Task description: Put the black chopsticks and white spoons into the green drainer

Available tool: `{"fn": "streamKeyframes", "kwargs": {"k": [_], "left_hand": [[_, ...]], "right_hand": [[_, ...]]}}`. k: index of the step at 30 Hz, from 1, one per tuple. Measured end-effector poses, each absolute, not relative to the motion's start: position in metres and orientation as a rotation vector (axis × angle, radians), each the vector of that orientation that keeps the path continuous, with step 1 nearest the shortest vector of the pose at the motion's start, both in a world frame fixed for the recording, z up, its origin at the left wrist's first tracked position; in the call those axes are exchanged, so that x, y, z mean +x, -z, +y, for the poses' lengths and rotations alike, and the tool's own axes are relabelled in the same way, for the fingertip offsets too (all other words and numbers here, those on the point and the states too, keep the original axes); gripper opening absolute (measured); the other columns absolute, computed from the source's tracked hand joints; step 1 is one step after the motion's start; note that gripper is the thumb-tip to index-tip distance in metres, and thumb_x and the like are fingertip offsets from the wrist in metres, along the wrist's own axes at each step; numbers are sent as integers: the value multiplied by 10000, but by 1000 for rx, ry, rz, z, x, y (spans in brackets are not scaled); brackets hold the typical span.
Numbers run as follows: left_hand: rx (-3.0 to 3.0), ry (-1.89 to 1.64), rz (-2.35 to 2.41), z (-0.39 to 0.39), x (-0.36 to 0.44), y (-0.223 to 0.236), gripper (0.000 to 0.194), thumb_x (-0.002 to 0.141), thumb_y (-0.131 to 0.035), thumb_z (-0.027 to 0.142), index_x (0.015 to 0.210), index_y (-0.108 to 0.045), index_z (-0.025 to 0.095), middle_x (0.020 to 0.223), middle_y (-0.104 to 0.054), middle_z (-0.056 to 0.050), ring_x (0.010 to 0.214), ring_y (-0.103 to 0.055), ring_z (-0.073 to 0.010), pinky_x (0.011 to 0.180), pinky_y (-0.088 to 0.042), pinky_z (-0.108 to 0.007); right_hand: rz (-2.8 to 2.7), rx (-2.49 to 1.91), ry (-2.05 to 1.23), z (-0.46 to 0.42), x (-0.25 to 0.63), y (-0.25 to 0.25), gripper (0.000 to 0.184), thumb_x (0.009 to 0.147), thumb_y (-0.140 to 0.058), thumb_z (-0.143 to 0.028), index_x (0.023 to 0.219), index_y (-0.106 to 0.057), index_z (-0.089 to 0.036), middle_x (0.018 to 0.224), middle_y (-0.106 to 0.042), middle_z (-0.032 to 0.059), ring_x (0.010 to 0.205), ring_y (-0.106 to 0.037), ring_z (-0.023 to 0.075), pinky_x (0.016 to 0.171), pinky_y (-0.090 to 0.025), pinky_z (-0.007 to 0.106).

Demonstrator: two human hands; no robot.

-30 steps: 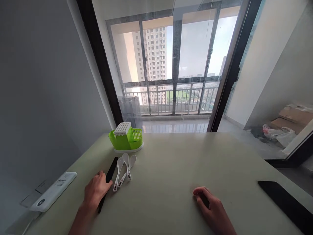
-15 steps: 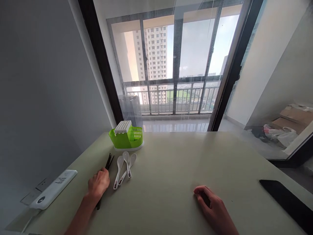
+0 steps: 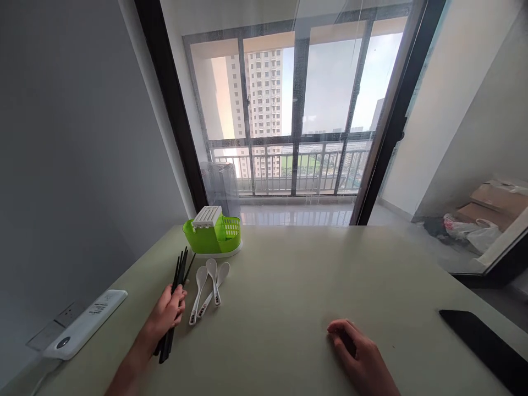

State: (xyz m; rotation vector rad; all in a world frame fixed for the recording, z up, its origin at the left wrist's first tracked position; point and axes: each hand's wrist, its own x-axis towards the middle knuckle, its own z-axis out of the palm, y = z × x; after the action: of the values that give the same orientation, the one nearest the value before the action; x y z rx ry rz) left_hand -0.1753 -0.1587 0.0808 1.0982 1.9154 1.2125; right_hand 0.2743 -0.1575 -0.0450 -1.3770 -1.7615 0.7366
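My left hand [image 3: 165, 313] is closed around a bundle of black chopsticks [image 3: 178, 275], lifted off the pale table [image 3: 289, 286] with their tips fanned toward a green plastic cutlery holder [image 3: 212, 234] with a white slotted lid. Three white spoons [image 3: 208, 286] lie on the table just right of that hand. My right hand [image 3: 358, 357] rests on the table at the lower right, fingers loosely curled, nothing visible in it.
A white power strip [image 3: 84, 324] lies at the table's left edge by the grey wall. A black flat object [image 3: 487, 346] lies at the right edge. Beyond the table stand glass sliding doors and a balcony; boxes and bags lie on the floor at right.
My left hand closed around the black chopsticks and lifted them off the table, their far ends now fanned out. My right hand stayed in place.
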Motion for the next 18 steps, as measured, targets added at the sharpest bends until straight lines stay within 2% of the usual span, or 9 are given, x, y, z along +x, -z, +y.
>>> {"fn": "streamKeyframes", "kwargs": {"k": [3, 8, 13, 18], "left_hand": [[967, -1286, 1548, -158, -137, -82, 417, 811, -637, 564, 993, -499, 215, 616, -377, 106, 369, -222, -46, 303, -202, -161], [820, -1220, 1177, -153, -71, -69, 587, 715, -768, 609, 1052, -512, 202, 642, -362, 117, 397, -182, -28, 273, -197, -151], [799, -1082, 1020, -150, -18, -44, 669, 642, -804, 699, 987, -494, 217, 618, -343, 129, 391, -153, -18, 274, -183, -153], [769, -1073, 964, -142, 17, -32, 675, 644, -765, 765, 929, -494, 215, 605, -287, 130, 404, -128, -19, 296, -120, -162]], "right_hand": [[-1768, -1374, -727, -157, 275, 46, 261, 947, -483, -439, 951, -647, -237, 933, -703, 40, 797, -676, 182, 742, -524, 257], [-1758, -1358, -715, -156, 273, 44, 266, 945, -480, -436, 931, -652, -232, 933, -707, 47, 814, -681, 184, 741, -528, 252], [-1764, -1381, -701, -154, 270, 41, 294, 932, -473, -448, 901, -666, -228, 891, -715, 53, 779, -680, 192, 723, -532, 263], [-1793, -1429, -683, -149, 258, 35, 262, 913, -482, -410, 885, -679, -239, 860, -719, 46, 788, -674, 212, 723, -525, 288]]}}
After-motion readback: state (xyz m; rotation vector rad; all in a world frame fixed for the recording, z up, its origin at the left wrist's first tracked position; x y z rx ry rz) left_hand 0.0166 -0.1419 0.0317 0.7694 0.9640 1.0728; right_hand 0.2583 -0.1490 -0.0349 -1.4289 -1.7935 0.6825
